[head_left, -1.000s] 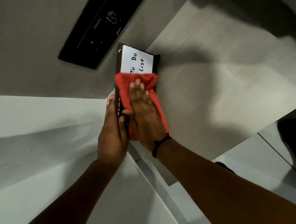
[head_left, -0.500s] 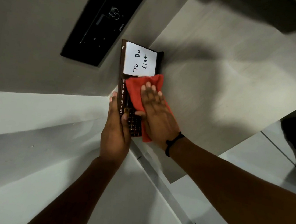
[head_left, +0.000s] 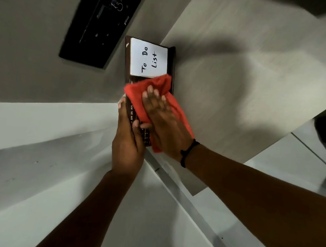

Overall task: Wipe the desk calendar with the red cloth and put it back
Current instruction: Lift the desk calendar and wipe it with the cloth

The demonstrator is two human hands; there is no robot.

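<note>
Up on left wall, black rectangular panel (head_left: 100, 20), flat, untouched. Just right of it, dark brown desk calendar (head_left: 128, 63) held up in air, white "To Do List" card (head_left: 148, 60) on upper half, month tabs JUN, JUL, AUG along left edge. Left hand (head_left: 127, 139) clamped round calendar's lower left edge, thumb on front. Right hand (head_left: 163, 121) flat, fingers spread, pressing red cloth (head_left: 140, 97) against calendar's lower face. Black wristband (head_left: 187, 152) on right wrist. Pale grey surface (head_left: 243, 81) behind.
</note>
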